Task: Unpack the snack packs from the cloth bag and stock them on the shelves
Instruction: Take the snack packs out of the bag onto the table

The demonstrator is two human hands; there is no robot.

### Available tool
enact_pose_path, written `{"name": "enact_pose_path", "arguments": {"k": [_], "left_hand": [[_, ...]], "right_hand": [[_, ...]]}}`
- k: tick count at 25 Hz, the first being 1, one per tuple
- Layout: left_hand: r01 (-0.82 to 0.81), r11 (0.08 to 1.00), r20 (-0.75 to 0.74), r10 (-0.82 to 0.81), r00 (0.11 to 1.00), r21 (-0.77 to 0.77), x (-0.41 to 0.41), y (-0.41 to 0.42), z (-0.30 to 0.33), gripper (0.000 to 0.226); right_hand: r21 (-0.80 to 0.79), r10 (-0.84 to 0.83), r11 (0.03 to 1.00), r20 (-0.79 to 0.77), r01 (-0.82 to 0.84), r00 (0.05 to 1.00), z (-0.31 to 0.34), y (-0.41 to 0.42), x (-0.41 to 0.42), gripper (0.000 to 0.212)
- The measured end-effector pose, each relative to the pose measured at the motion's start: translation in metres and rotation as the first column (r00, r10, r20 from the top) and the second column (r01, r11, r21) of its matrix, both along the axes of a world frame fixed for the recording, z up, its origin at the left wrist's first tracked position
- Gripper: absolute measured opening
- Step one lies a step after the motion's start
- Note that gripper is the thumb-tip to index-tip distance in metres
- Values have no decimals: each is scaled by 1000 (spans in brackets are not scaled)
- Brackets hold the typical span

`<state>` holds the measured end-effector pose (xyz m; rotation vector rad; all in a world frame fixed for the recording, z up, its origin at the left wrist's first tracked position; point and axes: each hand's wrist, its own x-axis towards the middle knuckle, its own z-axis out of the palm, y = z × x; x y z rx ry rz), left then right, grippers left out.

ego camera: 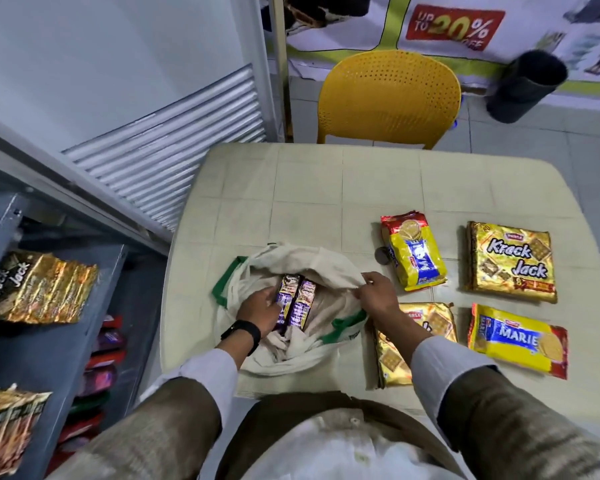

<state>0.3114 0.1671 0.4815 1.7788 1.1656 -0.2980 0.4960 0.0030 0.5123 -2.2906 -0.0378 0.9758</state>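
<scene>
Left hand [258, 306] grasps purple packs [295, 301] inside cloth bag [291, 258]; right hand [374, 292] pinches its rim.

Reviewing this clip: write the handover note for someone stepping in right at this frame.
Left hand is inside the cloth bag, gripping two purple packs.
Right hand pinches the bag's rim to hold it open.
Done: two Marie packs and two Krack Jack packs lie on the table; one Krack Jack pack is on the shelf.
Left: lift out the purple packs, then shelve everything on the table.
</scene>
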Motion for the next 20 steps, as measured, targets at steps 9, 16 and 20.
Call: {"name": "enact_pose_path", "arguments": {"k": [9,16,20], "left_hand": [[286,916,-356,-177,917,281,14,-7,-20,43],[397,762,-287,-283,915,512,-40,-9,-20,49],[384,687,-306,-240,921,617,-79,-16,-39,71]], "right_hand": [[-67,252,968,200,-243,947,3,8,-30,73],[-265,812,369,559,-891,170,-2,33,-59,36],[-419,897,107,432,-902,-95,-26,44,-49,52]]}}
